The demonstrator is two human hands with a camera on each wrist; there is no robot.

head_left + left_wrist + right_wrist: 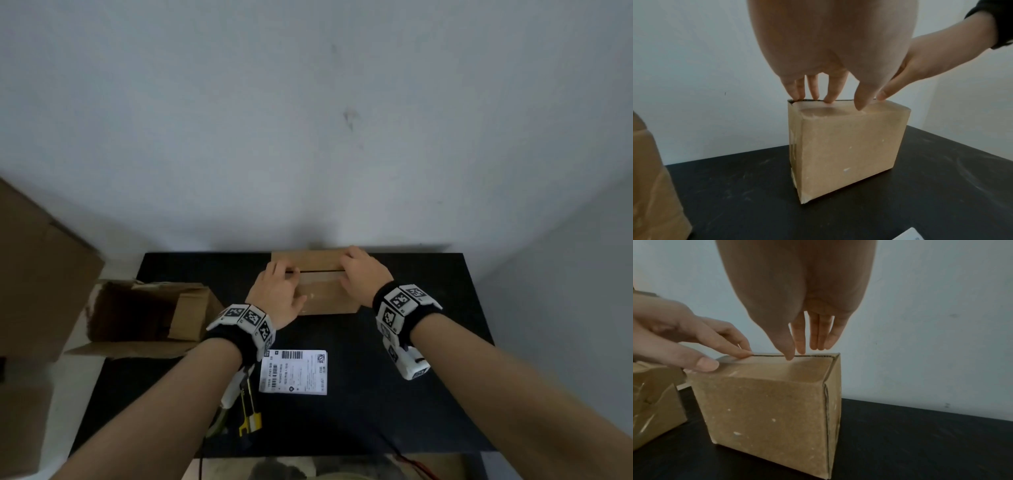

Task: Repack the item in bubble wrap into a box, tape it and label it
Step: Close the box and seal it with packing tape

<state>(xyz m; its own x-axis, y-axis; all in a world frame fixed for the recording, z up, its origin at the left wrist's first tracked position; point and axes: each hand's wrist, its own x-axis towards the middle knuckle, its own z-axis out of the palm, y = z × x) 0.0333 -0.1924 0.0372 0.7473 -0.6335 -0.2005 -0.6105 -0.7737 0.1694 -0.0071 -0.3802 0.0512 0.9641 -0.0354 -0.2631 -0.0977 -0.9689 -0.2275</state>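
Note:
A small brown cardboard box [322, 298] [844, 149] [766, 410] stands at the back middle of the black table [394, 394]. Its top flaps are folded down and meet at a thin dark seam. My left hand [277, 291] [844, 100] presses on the left end of the top, with fingertips at the seam and the thumb on the near flap. My right hand [363, 277] [803, 352] presses on the right end with straight fingers. A white printed label [294, 371] lies flat on the table in front of the box. The bubble-wrapped item is hidden.
An open, torn cardboard box [147, 315] [653, 402] lies at the table's left edge, beside a larger carton [34, 274]. A yellow-handled tool [250, 411] rests under my left forearm. A pale wall stands right behind the small box.

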